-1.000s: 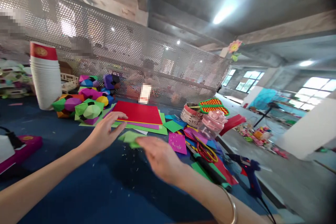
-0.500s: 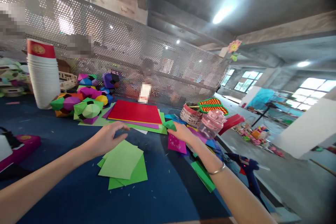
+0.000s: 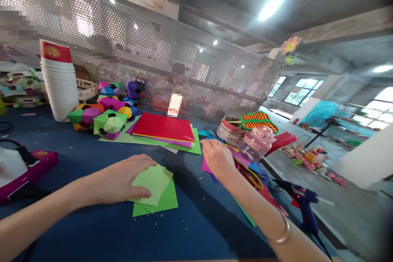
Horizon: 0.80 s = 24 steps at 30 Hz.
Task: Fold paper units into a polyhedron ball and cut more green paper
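My left hand [image 3: 125, 178] reaches over a small pile of light and bright green paper squares [image 3: 167, 194], with thumb and fingers spread apart over its left side. Further right, my right hand [image 3: 218, 157] has its fingers curled downward beside a magenta paper piece [image 3: 206, 166]. The fingertips point away from me, so whatever they hold is hidden. Beyond both hands lies a stack of coloured sheets [image 3: 166, 127] with red on top. Scissors with yellow handles [image 3: 253, 178] show just right of my right wrist.
Folded paper balls [image 3: 112, 125] and a tall stack of paper cups [image 3: 61, 90] stand at the back left. A magenta power strip [image 3: 46, 163] lies at left. On the right are a pink-lidded jar [image 3: 258, 143], a round basket [image 3: 230, 131] and a blue glue gun [image 3: 302, 202].
My left hand has come down and nearer to me, over the green squares. My right hand has turned and curled its fingers; the dark green paper at its fingertips no longer shows.
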Available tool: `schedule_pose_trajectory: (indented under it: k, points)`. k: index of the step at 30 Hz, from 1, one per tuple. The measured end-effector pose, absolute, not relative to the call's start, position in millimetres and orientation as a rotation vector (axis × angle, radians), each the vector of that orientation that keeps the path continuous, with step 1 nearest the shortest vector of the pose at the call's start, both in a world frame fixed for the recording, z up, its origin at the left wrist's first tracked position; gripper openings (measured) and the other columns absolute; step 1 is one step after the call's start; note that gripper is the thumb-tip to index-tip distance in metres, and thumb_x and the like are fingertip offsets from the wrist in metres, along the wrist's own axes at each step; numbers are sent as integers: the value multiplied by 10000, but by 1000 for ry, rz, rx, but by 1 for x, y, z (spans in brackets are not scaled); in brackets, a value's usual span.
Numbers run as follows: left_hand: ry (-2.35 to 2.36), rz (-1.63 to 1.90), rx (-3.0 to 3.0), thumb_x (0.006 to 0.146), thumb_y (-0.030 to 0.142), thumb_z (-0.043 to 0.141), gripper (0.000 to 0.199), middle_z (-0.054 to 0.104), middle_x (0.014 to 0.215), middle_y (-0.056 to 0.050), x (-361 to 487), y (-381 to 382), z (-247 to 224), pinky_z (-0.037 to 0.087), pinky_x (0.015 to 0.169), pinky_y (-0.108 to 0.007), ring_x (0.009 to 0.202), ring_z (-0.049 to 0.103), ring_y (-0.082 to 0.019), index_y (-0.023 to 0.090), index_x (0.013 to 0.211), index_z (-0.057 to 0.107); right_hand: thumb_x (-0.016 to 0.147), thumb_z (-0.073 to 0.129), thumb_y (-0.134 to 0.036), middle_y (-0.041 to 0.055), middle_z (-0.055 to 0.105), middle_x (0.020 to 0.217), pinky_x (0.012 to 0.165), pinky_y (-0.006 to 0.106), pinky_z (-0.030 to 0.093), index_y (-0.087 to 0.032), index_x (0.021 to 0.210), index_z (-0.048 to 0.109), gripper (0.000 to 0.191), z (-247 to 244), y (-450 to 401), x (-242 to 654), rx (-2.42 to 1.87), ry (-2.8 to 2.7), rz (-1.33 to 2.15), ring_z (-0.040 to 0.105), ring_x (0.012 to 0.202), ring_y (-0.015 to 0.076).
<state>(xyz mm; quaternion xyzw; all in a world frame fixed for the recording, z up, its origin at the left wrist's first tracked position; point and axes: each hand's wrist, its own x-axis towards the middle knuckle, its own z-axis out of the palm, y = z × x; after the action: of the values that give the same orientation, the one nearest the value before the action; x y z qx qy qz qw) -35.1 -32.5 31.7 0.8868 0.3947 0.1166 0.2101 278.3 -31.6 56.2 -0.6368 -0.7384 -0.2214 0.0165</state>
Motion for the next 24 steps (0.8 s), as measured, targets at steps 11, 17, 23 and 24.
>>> schedule_pose_trajectory:
  k: [11, 17, 23, 24]
  points:
    - [1223, 600, 2571, 799, 484, 761, 257, 764, 1077, -47, -43, -46, 50, 542, 903, -387, 1038, 706, -296, 242, 832, 682, 1054, 383, -126, 95, 687, 887, 804, 345, 523, -99, 1086, 680, 300, 13, -94, 219, -810, -2498, -660, 614, 862, 213]
    - [1130, 507, 2492, 743, 469, 793, 563, 731, 1238, -71, -21, -45, 47, 574, 868, -366, 1077, 716, -296, 245, 1240, 650, 1032, 423, -105, 76, 665, 845, 779, 347, 512, -92, 986, 697, 279, 8, -96, 216, -722, -2489, -621, 599, 820, 206]
    - [993, 722, 2481, 981, 378, 559, 205, 761, 1068, -24, -12, -41, 33, 565, 812, -277, 940, 727, -193, 240, 1038, 699, 1006, 447, -83, 65, 655, 825, 789, 348, 512, -114, 886, 689, 272, 5, -101, 216, -731, -2456, -586, 608, 821, 206]
    - [942, 727, 2544, 944, 394, 627, 201, 759, 1063, -19, -11, -46, 29, 570, 820, -286, 956, 726, -204, 245, 1062, 693, 1006, 462, -94, 59, 655, 821, 800, 347, 514, -123, 873, 684, 260, 3, -102, 217, -736, -2454, -567, 612, 823, 204]
